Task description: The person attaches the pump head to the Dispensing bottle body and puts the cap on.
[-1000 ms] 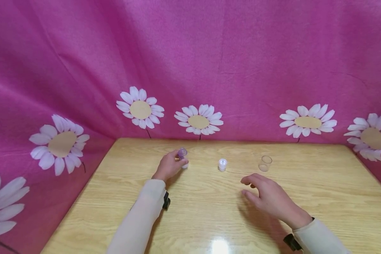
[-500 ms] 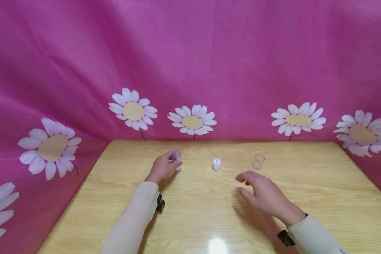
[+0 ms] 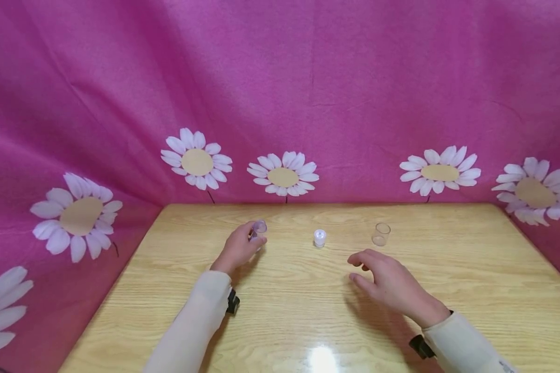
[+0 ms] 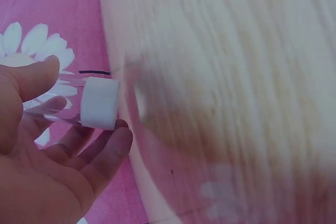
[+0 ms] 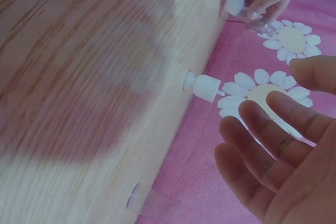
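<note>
My left hand (image 3: 238, 247) grips a small clear, purple-tinted tube (image 3: 260, 227) between thumb and fingers near the back left of the table. Its white end (image 4: 100, 103) points down, just above its reflection in the tabletop; whether it is a bottle I cannot tell. At the middle stands a small white nozzle piece (image 3: 319, 238), like a pump or spray top, with a thin tip upward. Nearest to my right hand (image 3: 394, 285) are this piece and an upright clear cylindrical cap or cup (image 3: 381, 234). The right hand hovers with relaxed, slightly bent fingers, holding nothing.
The wooden table (image 3: 280, 311) has a glossy surface with a bright light reflection near the front. A pink cloth (image 3: 354, 103) printed with white daisies hangs behind the table and along its sides.
The head view has shifted slightly. My left hand stays around the tube, whose white end is now mostly hidden behind the thumb. The right hand, nozzle piece and clear cylinder look nearly unmoved.
</note>
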`<action>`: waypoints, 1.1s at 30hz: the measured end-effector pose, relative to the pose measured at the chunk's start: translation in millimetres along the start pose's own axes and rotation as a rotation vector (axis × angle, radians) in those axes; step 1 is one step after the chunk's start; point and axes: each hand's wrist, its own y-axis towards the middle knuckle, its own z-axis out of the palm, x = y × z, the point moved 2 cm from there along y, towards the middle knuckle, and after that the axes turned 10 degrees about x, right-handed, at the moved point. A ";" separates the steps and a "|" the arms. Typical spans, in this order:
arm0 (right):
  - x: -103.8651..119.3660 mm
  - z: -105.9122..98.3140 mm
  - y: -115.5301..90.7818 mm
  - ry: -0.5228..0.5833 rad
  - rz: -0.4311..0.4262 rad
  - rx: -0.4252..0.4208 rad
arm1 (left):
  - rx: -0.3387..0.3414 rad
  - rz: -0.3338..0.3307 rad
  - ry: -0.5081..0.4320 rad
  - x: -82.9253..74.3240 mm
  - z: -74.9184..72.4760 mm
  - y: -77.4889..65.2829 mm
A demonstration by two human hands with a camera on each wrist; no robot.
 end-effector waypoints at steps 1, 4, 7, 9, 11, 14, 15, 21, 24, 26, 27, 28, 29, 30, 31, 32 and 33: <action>-0.3 0.6 -0.5 -0.001 -0.001 0.000 | -0.002 0.002 0.000 -0.4 1.2 -0.7; -1.8 1.2 -2.9 -0.004 -0.001 -0.003 | -0.015 0.027 0.018 -5.1 5.7 -2.4; -3.4 -0.2 -4.9 -0.006 -0.003 -0.009 | -0.019 0.053 0.066 -10.7 9.3 -3.2; -4.3 -1.3 -4.4 -0.007 -0.002 -0.010 | -0.023 0.070 0.099 -13.4 9.5 -4.4; -5.0 -1.6 -3.3 -0.011 -0.004 -0.010 | -0.028 0.070 0.124 -15.0 8.7 -5.6; -5.4 -2.2 -1.5 -0.012 -0.007 -0.012 | -0.046 0.073 0.158 -17.3 7.2 -5.6; -5.4 -2.5 -0.9 -0.011 -0.007 -0.013 | -0.047 0.075 0.162 -18.3 6.9 -5.3; -6.0 -3.1 2.0 -0.008 -0.002 -0.008 | -0.015 0.085 0.177 -25.7 7.5 -4.5; -6.4 -3.0 4.2 -0.011 -0.006 -0.005 | -0.003 0.084 0.202 -30.7 7.7 -6.2; -6.6 -2.7 5.5 -0.009 -0.008 -0.006 | -0.002 0.087 0.216 -34.4 7.8 -7.0; -6.7 -2.5 6.1 -0.008 -0.008 -0.006 | -0.001 0.091 0.221 -36.2 8.0 -7.3; -6.8 -2.2 6.6 -0.007 -0.007 -0.005 | 0.001 0.095 0.224 -37.8 8.2 -7.7; -6.9 -1.8 7.0 -0.005 -0.005 -0.002 | 0.002 0.102 0.227 -39.2 8.7 -8.1; -7.0 -1.3 7.5 -0.004 -0.004 -0.001 | 0.004 0.109 0.228 -40.3 9.1 -8.6; -7.2 -0.8 7.9 -0.001 -0.002 0.001 | 0.005 0.117 0.230 -41.1 9.7 -8.9; -7.4 -0.2 8.2 0.001 -0.001 0.005 | 0.005 0.124 0.233 -41.6 10.3 -9.4; -7.5 0.3 8.6 0.002 -0.001 0.010 | 0.006 0.130 0.233 -42.0 11.0 -9.7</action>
